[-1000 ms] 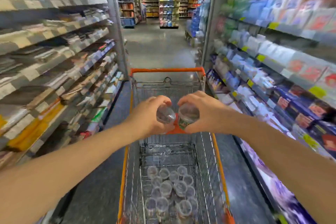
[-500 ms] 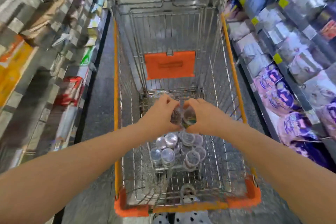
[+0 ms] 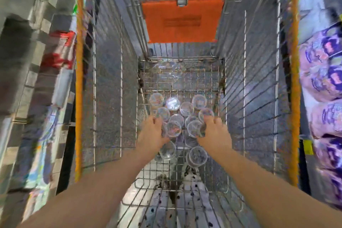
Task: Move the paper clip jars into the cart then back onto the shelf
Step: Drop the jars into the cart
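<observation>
As the left hand (image 3: 154, 134) and right hand (image 3: 213, 134) each grip a jar (image 3: 173, 128) over the cart's (image 3: 79, 79) pile (image 3: 173, 103), loading looks nearly done, reshelving untouched.

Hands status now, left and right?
Left hand: grips a paper clip jar.
Right hand: grips a second jar.

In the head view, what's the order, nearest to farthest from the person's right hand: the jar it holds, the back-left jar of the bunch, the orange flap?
1. Held jar, gripped by the right hand on its inner side.
2. Back-left jar, up and to the left, past several others.
3. Orange flap, on the cart's far end, well beyond.
</observation>
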Action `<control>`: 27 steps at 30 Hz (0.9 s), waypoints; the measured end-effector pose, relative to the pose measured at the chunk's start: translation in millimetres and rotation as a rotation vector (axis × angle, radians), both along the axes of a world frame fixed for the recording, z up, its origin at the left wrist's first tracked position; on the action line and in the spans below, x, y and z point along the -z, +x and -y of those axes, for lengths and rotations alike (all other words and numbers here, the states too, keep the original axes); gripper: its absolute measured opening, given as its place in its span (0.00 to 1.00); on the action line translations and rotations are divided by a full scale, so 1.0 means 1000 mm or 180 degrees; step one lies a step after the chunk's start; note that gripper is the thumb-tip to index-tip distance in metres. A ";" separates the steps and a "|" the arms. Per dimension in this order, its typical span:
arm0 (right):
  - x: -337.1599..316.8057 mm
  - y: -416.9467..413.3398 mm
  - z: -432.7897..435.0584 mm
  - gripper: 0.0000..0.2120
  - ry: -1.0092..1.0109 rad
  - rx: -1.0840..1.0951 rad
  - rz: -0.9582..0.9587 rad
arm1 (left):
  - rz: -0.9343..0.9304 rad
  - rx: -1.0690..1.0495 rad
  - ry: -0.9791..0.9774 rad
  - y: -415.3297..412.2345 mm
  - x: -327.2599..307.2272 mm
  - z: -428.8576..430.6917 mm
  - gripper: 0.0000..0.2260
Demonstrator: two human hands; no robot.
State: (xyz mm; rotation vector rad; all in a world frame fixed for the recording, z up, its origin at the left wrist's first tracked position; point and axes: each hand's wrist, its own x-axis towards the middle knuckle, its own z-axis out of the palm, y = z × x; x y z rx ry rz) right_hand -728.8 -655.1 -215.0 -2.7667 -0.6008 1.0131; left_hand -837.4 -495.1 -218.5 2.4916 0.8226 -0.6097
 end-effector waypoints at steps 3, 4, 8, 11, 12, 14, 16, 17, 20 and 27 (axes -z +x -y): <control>0.023 -0.005 0.013 0.32 -0.0353 0.0453 -0.0164 | -0.0214 -0.0315 -0.0053 -0.011 0.024 -0.003 0.29; 0.028 -0.007 0.014 0.31 -0.0419 0.0593 -0.0182 | -0.0246 -0.0405 -0.0044 -0.013 0.030 -0.003 0.28; 0.044 -0.011 0.010 0.32 -0.0490 0.1008 -0.0300 | -0.0214 -0.0754 0.0024 -0.010 0.046 -0.002 0.23; 0.053 -0.015 0.011 0.33 -0.0366 0.1111 -0.0468 | -0.0182 -0.0849 -0.0117 -0.007 0.057 0.002 0.23; 0.056 -0.017 0.012 0.32 -0.0293 0.1112 -0.0491 | -0.0188 -0.0855 -0.0200 -0.007 0.059 0.004 0.24; 0.058 -0.019 0.013 0.31 -0.0132 0.1090 -0.0514 | -0.0218 -0.0840 -0.0371 -0.007 0.061 0.007 0.29; 0.058 -0.020 0.013 0.32 -0.0017 0.1063 -0.0561 | -0.0224 -0.0745 -0.0455 -0.006 0.061 0.009 0.33; 0.058 -0.020 0.012 0.33 0.0011 0.1062 -0.0591 | -0.0227 -0.0700 -0.0488 -0.005 0.060 0.009 0.34; 0.054 -0.021 0.011 0.34 0.0010 0.1066 -0.0627 | -0.0302 -0.0577 -0.0538 -0.005 0.056 0.009 0.36; 0.028 -0.031 0.005 0.32 -0.0059 0.0800 -0.0270 | -0.0066 -0.0517 -0.0579 -0.010 0.034 0.011 0.37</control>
